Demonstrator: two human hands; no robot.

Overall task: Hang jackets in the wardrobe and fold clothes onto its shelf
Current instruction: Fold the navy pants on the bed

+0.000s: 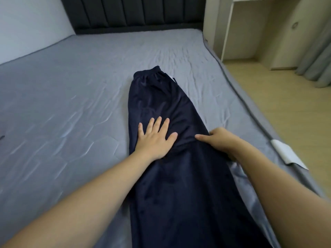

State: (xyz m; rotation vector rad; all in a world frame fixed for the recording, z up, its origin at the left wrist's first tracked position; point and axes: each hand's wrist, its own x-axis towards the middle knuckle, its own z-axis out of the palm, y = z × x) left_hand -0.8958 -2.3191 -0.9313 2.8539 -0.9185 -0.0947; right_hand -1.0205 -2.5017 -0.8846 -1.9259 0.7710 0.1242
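Dark navy trousers (pixel 157 97) lie lengthwise on the bed, folded leg on leg, waistband at the far end and the legs running towards me. My left hand (pixel 155 138) lies flat on the cloth near the middle, fingers spread and straight. At the trousers' right edge, my right hand (pixel 219 140) has its thumb on top of the cloth while its fingers curl under the edge, out of sight.
The bed (pixel 71 97) has a wrinkled grey sheet and a dark padded headboard (pixel 132 11) at the far end. To the right are wooden floor (pixel 286 108), a white desk frame (pixel 227 29), grey curtains (pixel 318 56), and a white tag (pixel 286 153) on the mattress edge.
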